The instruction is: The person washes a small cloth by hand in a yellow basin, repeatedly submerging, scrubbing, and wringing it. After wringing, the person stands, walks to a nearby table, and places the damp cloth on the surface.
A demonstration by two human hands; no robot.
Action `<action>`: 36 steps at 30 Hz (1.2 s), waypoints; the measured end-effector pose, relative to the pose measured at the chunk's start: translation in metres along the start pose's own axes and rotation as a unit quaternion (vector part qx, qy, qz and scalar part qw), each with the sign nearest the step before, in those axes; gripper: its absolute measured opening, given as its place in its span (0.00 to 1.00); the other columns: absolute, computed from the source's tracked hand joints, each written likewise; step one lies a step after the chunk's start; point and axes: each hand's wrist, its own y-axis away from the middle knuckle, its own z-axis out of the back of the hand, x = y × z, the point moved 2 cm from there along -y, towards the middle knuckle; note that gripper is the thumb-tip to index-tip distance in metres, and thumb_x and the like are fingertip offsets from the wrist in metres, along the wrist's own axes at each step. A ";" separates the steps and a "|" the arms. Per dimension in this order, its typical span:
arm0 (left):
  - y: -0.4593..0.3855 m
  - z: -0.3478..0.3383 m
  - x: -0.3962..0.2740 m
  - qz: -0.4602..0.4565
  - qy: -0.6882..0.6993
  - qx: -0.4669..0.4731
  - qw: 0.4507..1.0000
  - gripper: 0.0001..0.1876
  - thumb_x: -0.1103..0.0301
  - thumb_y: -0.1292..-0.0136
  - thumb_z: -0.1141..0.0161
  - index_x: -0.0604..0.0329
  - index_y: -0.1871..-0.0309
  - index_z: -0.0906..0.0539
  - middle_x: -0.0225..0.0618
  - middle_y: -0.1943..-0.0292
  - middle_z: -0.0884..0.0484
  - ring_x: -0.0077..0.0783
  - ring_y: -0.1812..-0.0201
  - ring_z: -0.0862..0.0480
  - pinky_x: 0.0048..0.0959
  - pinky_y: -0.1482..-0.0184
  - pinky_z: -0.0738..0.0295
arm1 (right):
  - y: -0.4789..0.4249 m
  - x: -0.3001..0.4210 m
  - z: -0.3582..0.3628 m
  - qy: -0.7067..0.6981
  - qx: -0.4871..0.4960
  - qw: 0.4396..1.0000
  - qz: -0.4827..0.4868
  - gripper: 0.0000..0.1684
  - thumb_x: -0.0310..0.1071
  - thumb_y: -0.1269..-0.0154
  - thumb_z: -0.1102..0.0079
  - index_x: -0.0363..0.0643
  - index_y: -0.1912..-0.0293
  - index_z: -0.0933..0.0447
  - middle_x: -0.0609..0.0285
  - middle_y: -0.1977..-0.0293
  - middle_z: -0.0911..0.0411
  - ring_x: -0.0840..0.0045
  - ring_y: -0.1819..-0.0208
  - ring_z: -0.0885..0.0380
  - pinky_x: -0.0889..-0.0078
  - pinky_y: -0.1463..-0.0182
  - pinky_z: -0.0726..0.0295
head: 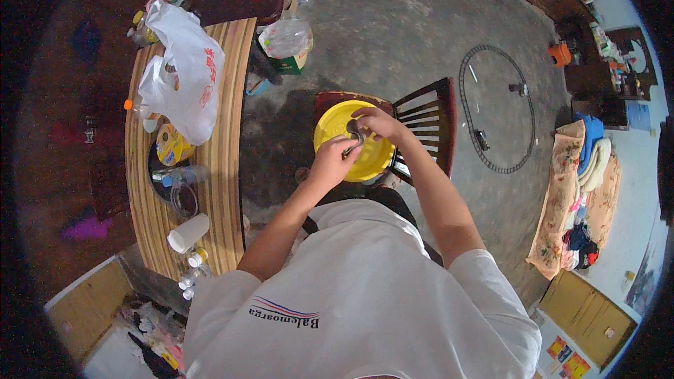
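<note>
A yellow plastic basin [327, 146] sits on the seat of a dark wooden chair [451, 121] before me. Over the basin, both hands are at a small dark object [360, 138] with a curved, band-like lower part and a rounded upper end. Its exact kind is too small to tell. My left hand [337, 158] pinches its lower end between thumb and fingers. The fingers of my right hand [378, 123] close around the upper end, partly hiding it. Pale raised marks show on the basin's bottom.
To the left, a striped wooden table [221, 195] carries a white plastic bag [192, 84], a yellow tub [172, 145], bottles and a white cup [188, 233]. An oval toy train track [463, 96] lies on the concrete floor at right, near a cloth-covered seat [553, 195] with clothes.
</note>
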 end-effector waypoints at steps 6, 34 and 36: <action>0.006 -0.004 0.002 -0.054 -0.034 0.015 0.998 0.09 0.71 0.37 0.34 0.65 0.56 0.13 0.45 0.65 0.17 0.47 0.63 0.15 0.37 0.62 0.20 | -0.039 -0.026 0.002 0.210 0.113 0.970 -0.051 0.21 0.37 0.46 0.43 0.47 0.51 0.16 0.66 0.73 0.20 0.79 0.79 0.25 0.79 0.82 0.34; 0.006 0.030 0.043 -0.112 -0.051 -0.075 0.990 0.08 0.77 0.39 0.36 0.65 0.56 0.18 0.46 0.60 0.15 0.51 0.56 0.16 0.41 0.53 0.21 | 0.053 -0.039 0.014 0.022 -0.177 0.964 0.197 0.16 0.26 0.43 0.39 0.38 0.53 0.16 0.55 0.65 0.14 0.76 0.66 0.17 0.71 0.57 0.19; 0.003 0.030 0.043 -0.062 -0.076 -0.060 0.993 0.10 0.75 0.40 0.35 0.64 0.55 0.19 0.45 0.60 0.15 0.51 0.55 0.16 0.42 0.51 0.21 | 0.056 -0.035 0.013 0.032 -0.180 0.961 0.209 0.17 0.28 0.43 0.35 0.37 0.52 0.16 0.54 0.65 0.14 0.74 0.66 0.17 0.69 0.57 0.19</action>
